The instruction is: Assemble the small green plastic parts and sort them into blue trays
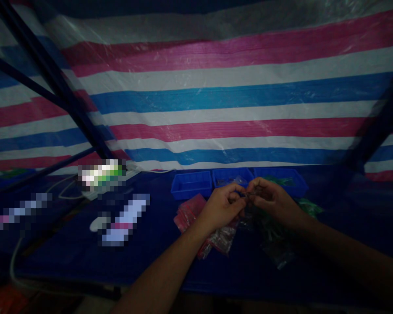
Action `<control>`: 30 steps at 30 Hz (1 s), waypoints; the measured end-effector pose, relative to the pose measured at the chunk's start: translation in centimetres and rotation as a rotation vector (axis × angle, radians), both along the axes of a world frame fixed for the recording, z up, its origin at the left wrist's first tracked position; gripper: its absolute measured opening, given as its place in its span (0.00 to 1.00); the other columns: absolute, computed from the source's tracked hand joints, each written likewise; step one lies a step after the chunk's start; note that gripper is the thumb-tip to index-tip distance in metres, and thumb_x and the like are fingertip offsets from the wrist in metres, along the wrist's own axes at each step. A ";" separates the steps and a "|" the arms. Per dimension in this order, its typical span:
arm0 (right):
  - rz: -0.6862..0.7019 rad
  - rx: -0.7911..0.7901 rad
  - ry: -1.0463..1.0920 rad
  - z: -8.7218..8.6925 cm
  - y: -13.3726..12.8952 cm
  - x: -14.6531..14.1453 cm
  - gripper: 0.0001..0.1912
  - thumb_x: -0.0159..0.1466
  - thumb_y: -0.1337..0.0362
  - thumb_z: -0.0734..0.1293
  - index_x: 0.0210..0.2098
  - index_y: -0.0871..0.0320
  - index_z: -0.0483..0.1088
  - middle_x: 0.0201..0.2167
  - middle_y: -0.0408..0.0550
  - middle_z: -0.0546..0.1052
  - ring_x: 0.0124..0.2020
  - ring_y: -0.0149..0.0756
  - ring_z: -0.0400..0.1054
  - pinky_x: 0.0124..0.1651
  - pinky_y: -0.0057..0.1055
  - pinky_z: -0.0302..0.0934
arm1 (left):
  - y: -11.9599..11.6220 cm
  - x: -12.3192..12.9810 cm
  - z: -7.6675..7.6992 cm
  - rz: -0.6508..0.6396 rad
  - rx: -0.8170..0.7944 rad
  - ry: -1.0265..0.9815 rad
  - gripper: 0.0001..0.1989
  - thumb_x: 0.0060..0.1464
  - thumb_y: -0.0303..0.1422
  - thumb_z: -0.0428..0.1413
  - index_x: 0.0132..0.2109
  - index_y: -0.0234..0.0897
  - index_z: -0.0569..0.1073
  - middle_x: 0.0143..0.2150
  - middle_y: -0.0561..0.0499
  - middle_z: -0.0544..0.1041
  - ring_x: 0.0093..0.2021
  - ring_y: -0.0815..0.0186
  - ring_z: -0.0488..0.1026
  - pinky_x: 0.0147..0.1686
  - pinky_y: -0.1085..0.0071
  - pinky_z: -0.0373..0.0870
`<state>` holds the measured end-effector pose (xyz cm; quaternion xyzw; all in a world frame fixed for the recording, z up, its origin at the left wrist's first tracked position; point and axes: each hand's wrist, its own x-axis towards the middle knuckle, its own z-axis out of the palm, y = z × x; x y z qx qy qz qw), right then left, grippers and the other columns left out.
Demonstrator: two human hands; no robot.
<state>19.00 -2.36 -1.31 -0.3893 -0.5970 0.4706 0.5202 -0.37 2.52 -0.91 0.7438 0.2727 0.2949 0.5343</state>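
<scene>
My left hand (223, 204) and my right hand (272, 201) meet above the table, in front of the blue trays. The fingers of both are closed and pinched close together at the tips. Something small and dark seems to be between them, too dim to make out. Under and beside my left hand lie pink plastic bags (190, 212), partly covered by the forearm. Below my right hand is a pile of clear bags with green in them (278, 244), mostly in shadow.
Three blue trays stand along the back: the left tray (190, 192), the middle tray (216, 171) with clear bags, and the right tray (300, 186) with green items. At left are a round white object (98, 224) and white cables (70, 197). Dark metal posts (81, 126) frame a striped sheet (216, 100).
</scene>
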 end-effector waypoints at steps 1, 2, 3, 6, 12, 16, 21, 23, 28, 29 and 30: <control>-0.002 -0.002 0.004 0.0 0.0 0.0 0.07 0.64 0.65 0.70 0.39 0.54 0.68 0.30 0.40 0.75 0.31 0.33 0.69 0.35 0.30 0.60 | 0.0 0.0 0.0 -0.001 -0.002 -0.002 0.14 0.63 0.40 0.58 0.48 0.35 0.73 0.25 0.55 0.76 0.19 0.72 0.67 0.21 0.78 0.62; -0.001 -0.003 0.012 0.0 0.0 0.0 0.07 0.64 0.65 0.70 0.39 0.54 0.68 0.31 0.40 0.75 0.32 0.33 0.70 0.35 0.30 0.60 | 0.1 0.0 -0.1 -0.001 -0.002 -0.003 0.14 0.63 0.40 0.57 0.49 0.35 0.73 0.25 0.55 0.76 0.19 0.72 0.67 0.22 0.78 0.62; 0.003 -0.004 0.021 -0.1 0.0 0.0 0.07 0.64 0.65 0.71 0.40 0.54 0.69 0.31 0.40 0.76 0.32 0.33 0.70 0.36 0.30 0.60 | 0.1 0.0 -0.1 -0.001 0.000 -0.005 0.14 0.63 0.40 0.57 0.49 0.35 0.73 0.25 0.55 0.76 0.20 0.72 0.68 0.22 0.78 0.62; -0.016 -0.006 0.034 -0.4 0.2 0.1 0.08 0.63 0.64 0.72 0.41 0.54 0.70 0.34 0.41 0.77 0.35 0.34 0.72 0.39 0.31 0.62 | 0.1 0.0 -0.1 0.013 0.010 -0.029 0.14 0.63 0.41 0.58 0.48 0.35 0.73 0.24 0.55 0.75 0.20 0.72 0.68 0.22 0.78 0.62; -0.105 0.014 0.029 -0.6 0.5 0.2 0.09 0.61 0.62 0.75 0.38 0.54 0.71 0.34 0.41 0.76 0.37 0.33 0.72 0.41 0.30 0.63 | 0.1 0.0 0.0 0.040 0.019 -0.060 0.15 0.62 0.42 0.59 0.48 0.36 0.71 0.25 0.56 0.75 0.21 0.71 0.69 0.24 0.77 0.63; -0.116 0.011 0.034 -0.3 0.5 0.0 0.11 0.60 0.60 0.76 0.38 0.55 0.73 0.36 0.43 0.77 0.39 0.35 0.74 0.44 0.32 0.66 | 0.0 0.1 0.2 0.064 0.009 -0.066 0.15 0.62 0.42 0.59 0.47 0.36 0.71 0.24 0.56 0.75 0.21 0.71 0.70 0.24 0.78 0.62; -0.126 0.019 0.005 -0.2 0.4 0.0 0.12 0.59 0.57 0.76 0.38 0.54 0.74 0.37 0.45 0.79 0.39 0.38 0.75 0.45 0.35 0.68 | 0.0 0.0 0.3 0.068 0.026 -0.048 0.13 0.63 0.41 0.59 0.46 0.36 0.71 0.24 0.55 0.75 0.22 0.71 0.70 0.25 0.78 0.62; -0.137 0.026 -0.010 -0.4 0.5 0.1 0.12 0.60 0.57 0.76 0.39 0.54 0.74 0.38 0.46 0.79 0.40 0.38 0.75 0.45 0.35 0.68 | 0.2 0.0 0.1 0.062 0.023 -0.056 0.13 0.63 0.41 0.59 0.47 0.36 0.71 0.25 0.55 0.75 0.22 0.71 0.70 0.25 0.77 0.63; -0.179 0.079 -0.078 -0.9 0.6 0.3 0.11 0.63 0.58 0.75 0.41 0.54 0.74 0.39 0.47 0.79 0.42 0.40 0.76 0.46 0.35 0.69 | 0.4 0.0 -0.2 0.032 -0.015 -0.099 0.16 0.64 0.43 0.58 0.51 0.37 0.69 0.27 0.54 0.76 0.24 0.70 0.71 0.26 0.76 0.63; -0.189 0.096 -0.100 -1.1 0.7 0.4 0.10 0.63 0.58 0.74 0.42 0.54 0.74 0.39 0.47 0.79 0.42 0.40 0.76 0.46 0.36 0.69 | 0.4 0.0 -0.2 0.029 -0.019 -0.124 0.16 0.64 0.43 0.58 0.52 0.37 0.69 0.29 0.53 0.77 0.25 0.70 0.72 0.28 0.75 0.65; -0.200 0.116 -0.126 -1.1 0.7 0.5 0.10 0.64 0.58 0.74 0.42 0.53 0.74 0.39 0.47 0.79 0.41 0.40 0.77 0.46 0.36 0.69 | 0.3 0.0 0.0 0.027 -0.019 -0.152 0.16 0.64 0.42 0.59 0.52 0.36 0.70 0.31 0.52 0.78 0.28 0.69 0.73 0.30 0.74 0.67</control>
